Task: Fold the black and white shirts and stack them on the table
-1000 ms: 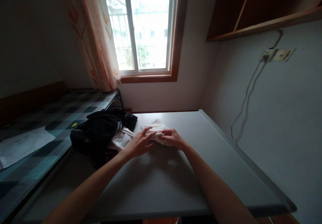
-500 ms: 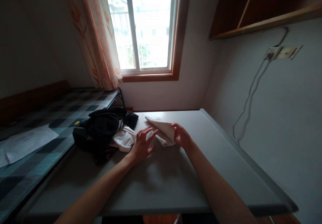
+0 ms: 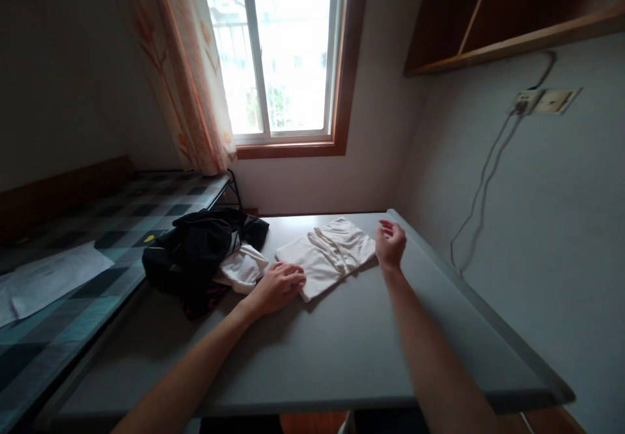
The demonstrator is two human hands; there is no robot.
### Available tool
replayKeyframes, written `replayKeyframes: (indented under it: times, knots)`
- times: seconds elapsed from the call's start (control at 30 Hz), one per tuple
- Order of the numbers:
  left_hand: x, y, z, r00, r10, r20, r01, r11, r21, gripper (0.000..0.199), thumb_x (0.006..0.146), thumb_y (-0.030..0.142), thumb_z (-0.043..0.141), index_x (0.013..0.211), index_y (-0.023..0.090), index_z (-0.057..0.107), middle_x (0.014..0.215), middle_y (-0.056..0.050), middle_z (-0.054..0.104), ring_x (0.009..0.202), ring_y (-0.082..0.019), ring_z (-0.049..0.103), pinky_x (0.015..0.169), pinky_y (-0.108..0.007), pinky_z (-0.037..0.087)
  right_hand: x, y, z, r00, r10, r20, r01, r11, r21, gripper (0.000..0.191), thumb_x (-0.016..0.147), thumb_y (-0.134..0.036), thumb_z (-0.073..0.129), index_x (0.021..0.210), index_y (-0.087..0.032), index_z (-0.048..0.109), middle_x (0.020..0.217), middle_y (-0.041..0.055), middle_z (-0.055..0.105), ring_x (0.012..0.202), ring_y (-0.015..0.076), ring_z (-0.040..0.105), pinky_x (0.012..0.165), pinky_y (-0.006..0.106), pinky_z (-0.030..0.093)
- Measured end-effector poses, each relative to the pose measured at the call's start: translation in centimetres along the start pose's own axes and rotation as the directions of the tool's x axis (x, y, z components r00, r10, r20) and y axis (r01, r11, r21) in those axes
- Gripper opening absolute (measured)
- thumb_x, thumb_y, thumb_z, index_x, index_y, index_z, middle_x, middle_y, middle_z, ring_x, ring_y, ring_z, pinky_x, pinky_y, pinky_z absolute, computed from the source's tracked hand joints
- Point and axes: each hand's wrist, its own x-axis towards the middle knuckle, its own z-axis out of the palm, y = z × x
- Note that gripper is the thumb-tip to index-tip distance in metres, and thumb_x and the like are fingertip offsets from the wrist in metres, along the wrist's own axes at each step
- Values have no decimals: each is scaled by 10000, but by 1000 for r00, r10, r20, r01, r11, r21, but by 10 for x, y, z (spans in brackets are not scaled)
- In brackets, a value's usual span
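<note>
A white cloth [image 3: 327, 255] lies spread on the grey table [image 3: 312, 362], with a bunched, wrinkled strip across its middle. My left hand [image 3: 280, 284] rests at the cloth's left corner, fingers loosely bent over its edge; whether they pinch it is hard to see. Just past the right corner, my right hand [image 3: 390, 242] is raised slightly with curled, parted fingers and nothing visible in it. Left of my left hand, a smaller crumpled white cloth [image 3: 243, 268] sits against a heap of black clothing [image 3: 195, 252].
A bed with a checked cover [image 3: 117, 213] adjoins the table's left side and holds papers [image 3: 53, 278]. Behind are a window [image 3: 293, 50] and curtain [image 3: 190, 69]. A wall shelf [image 3: 512, 37] and a cable [image 3: 481, 193] are on the right.
The white cloth, folded up and raised at its right side before, now lies flatter and wider. My right hand has moved right, off the cloth; my left hand has lowered onto its left corner.
</note>
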Motion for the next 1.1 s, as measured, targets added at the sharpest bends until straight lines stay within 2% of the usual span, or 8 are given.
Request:
replayKeyframes:
  times: [0.17,0.47,0.6,0.7,0.8,0.9,1.0,1.1]
  knots:
    - [-1,6,-3,1000,21,10,-21,1000,-11,260,817,483,667,914,243,687,980,-39,661,971,-210,585,947,-391,409,-28,-2,16,812,6,583,154,962,-225,245,730,-298,633,926,-163,689,990,117,677,901,225,619,843,346,469]
    - [1,6,4,998,66,4,-66,995,75,108,773,143,628,841,224,649,905,-18,650,881,-188,564,866,-336,401,-46,-6,17,744,105,660,422,693,-585,196,805,-248,585,943,-177,704,1079,137,658,1043,252,578,852,320,417]
    - [-3,-15,-15,984,-121,-130,146,969,199,83,735,120,612,740,202,600,821,-18,614,790,-185,559,785,-329,404,-41,-8,18,705,115,700,270,869,-414,86,734,-249,635,696,-174,657,754,75,677,728,188,604,663,277,428]
    - [-7,-30,-30,922,-277,-269,334,923,192,85,734,117,606,707,196,587,756,-8,564,719,-172,533,733,-317,405,-34,-10,18,692,112,714,-93,994,-66,167,647,-323,702,625,-179,619,601,20,625,572,147,552,559,263,425]
    - [-9,-37,-36,919,-282,-277,328,935,134,119,776,111,584,752,203,657,751,-10,544,718,-166,524,712,-301,410,-18,-7,11,778,187,600,-440,844,307,276,571,-353,741,757,-179,633,643,5,644,552,134,558,519,255,448]
    - [-8,-36,-33,949,-216,-229,255,954,155,190,812,112,564,728,219,697,791,-33,552,771,-177,518,720,-302,417,5,6,-5,869,397,297,-495,706,506,309,613,-310,673,888,-207,580,737,-4,650,612,138,593,544,260,479]
    - [-7,-32,-28,960,-207,-189,246,944,218,208,793,98,575,642,203,672,814,-47,566,784,-185,507,743,-325,424,27,21,-23,838,495,-228,-402,844,355,195,716,-286,539,900,-224,540,836,38,631,758,195,622,624,319,504]
    - [-7,-29,-22,971,-185,-154,216,950,224,141,772,122,615,712,213,703,866,-52,589,836,-199,517,804,-355,433,31,26,-27,853,198,-483,-204,978,42,181,755,-250,459,901,-208,558,971,107,623,941,253,606,786,397,496]
